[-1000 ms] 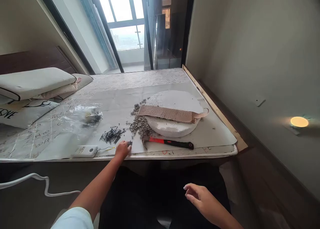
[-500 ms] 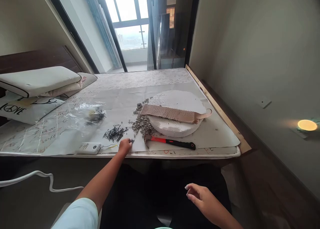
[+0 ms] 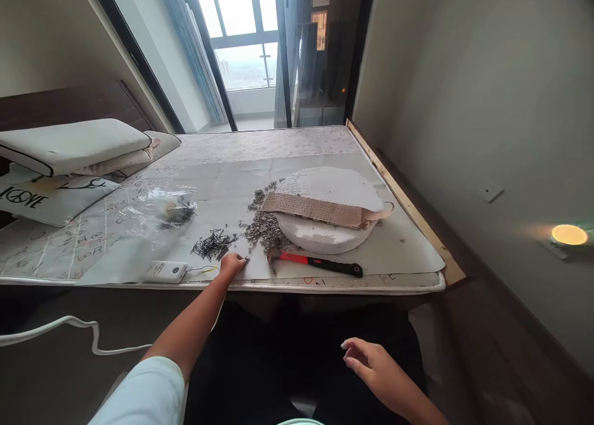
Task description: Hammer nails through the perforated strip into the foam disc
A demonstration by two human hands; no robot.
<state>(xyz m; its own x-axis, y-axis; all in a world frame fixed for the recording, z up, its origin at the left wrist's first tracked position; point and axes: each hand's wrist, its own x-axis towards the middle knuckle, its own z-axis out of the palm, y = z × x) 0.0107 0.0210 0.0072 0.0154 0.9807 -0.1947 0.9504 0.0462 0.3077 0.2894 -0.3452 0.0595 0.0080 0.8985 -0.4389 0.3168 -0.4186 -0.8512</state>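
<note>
Plastic bag (image 3: 158, 214), clear and crumpled, lies on the left part of a pale sheet (image 3: 218, 176) spread over the mattress (image 3: 260, 141), with a dark mass and something yellowish inside, too blurred to name. Nearer the front edge, a loose heap of dark nails (image 3: 213, 245) sits outside the bag, between it and the person's left hand (image 3: 232, 264). That hand rests low over the sheet, fingers drawn together and mostly hidden, a small dark piece (image 3: 247, 260) at the fingertips; whether it is gripped cannot be told. The right hand (image 3: 378, 369) hangs above the dark lap, half curled, thumb and forefinger apart, nothing showing in its hold. A white box (image 3: 166, 271) with a round dark button lies left of the left hand, thin wires running from its right end. To the right, a hammer (image 3: 320, 263) lies before a round white slab (image 3: 325, 238), which has a perforated tan strip (image 3: 313, 210) across its top and grey crumbs (image 3: 262, 228) along its left side
</note>
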